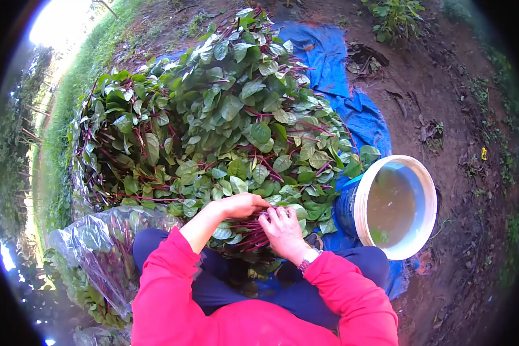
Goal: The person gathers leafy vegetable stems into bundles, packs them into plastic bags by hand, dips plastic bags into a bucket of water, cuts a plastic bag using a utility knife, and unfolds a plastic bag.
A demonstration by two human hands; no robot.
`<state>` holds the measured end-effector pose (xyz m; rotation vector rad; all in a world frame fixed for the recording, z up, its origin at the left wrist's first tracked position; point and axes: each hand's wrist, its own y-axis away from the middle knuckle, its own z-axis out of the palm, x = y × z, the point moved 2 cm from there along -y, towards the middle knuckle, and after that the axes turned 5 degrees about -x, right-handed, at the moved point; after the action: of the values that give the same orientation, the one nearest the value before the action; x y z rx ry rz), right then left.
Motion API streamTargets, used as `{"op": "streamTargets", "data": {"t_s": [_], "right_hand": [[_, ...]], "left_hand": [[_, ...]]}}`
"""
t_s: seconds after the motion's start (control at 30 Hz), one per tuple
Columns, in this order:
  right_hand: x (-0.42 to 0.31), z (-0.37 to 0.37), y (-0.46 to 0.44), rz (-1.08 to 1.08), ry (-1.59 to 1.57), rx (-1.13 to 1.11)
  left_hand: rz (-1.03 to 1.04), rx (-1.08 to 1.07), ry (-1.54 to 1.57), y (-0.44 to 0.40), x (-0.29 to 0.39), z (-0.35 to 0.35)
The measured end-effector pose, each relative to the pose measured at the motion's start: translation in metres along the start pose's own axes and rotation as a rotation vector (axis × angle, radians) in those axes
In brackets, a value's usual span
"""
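Observation:
Between my knees lies a bunch of red-stemmed Malabar spinach [251, 236], its purple stems gathered side by side. My left hand [245, 205] reaches over the far end of the bunch, fingers closed around the stems. Gripping the same bunch from the right is my right hand [284, 232], its fingers bent over the stems and a watch on the wrist. The fingertips of both hands are partly hidden among stems and leaves. Just beyond my hands rises a large heap of the same leafy greens [230, 109].
A white-rimmed bucket [360, 207] of cloudy water stands to my right. Beneath the heap spreads a blue tarp [366, 124]. Clear plastic bags of greens [101, 242] sit by my left knee. Muddy soil [444, 92] lies to the right, grass [69, 132] to the left.

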<state>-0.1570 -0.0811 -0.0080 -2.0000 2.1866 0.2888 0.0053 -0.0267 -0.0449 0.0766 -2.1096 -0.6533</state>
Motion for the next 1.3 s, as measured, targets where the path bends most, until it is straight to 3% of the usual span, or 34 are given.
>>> {"op": "streamTargets", "data": {"t_s": [0.17,0.23,0.3,0.33,0.4,0.5,0.57,0.63,0.77,0.9,0.97,1.0,1.03,1.1,1.3], "right_hand": [[0.002,0.002,0.002,-0.049,-0.003,0.115],[0.005,-0.001,0.002,-0.026,0.007,0.126],[0.005,0.002,0.002,0.044,-0.020,-0.137],[0.006,0.003,0.001,0.044,-0.019,-0.095],[0.007,0.000,-0.002,0.037,-0.053,-0.109],[0.005,-0.001,-0.002,0.000,-0.021,-0.089],[0.005,-0.002,-0.002,-0.017,-0.022,-0.093],[0.003,-0.005,-0.002,-0.026,0.011,-0.103],[0.001,-0.008,-0.003,-0.041,0.028,-0.102],[0.000,-0.005,-0.001,-0.036,0.027,-0.083],[-0.001,-0.005,-0.001,-0.031,0.051,-0.051],[-0.003,-0.006,-0.001,-0.020,0.064,-0.050],[-0.003,-0.006,-0.001,-0.019,0.058,-0.067],[-0.003,-0.004,0.000,-0.038,0.055,0.047],[-0.003,-0.004,0.001,-0.042,0.076,0.016]], "left_hand": [[-0.109,-0.103,0.105,0.003,0.006,-0.007],[-0.177,-0.251,0.034,-0.010,0.005,-0.005],[-0.065,-0.282,-0.132,-0.040,-0.015,0.001],[-0.008,-0.142,-0.205,-0.055,-0.017,-0.002],[-0.066,0.391,-0.391,-0.081,-0.033,-0.002],[-0.364,0.534,-0.594,-0.111,-0.057,-0.009],[-0.550,0.485,-0.742,-0.111,-0.064,-0.005],[-0.580,0.399,-0.804,-0.103,-0.059,-0.008],[-0.311,0.496,-0.825,-0.075,-0.045,-0.028],[-0.236,0.749,-0.661,-0.024,-0.005,-0.050],[-0.054,0.782,-0.321,-0.006,0.008,-0.047],[0.060,0.721,-0.228,-0.004,0.005,-0.035],[-0.017,0.517,-0.135,-0.003,0.007,-0.023],[0.032,0.182,-0.023,-0.006,-0.001,0.005],[-0.001,-0.036,0.148,-0.009,-0.008,0.018]]}}
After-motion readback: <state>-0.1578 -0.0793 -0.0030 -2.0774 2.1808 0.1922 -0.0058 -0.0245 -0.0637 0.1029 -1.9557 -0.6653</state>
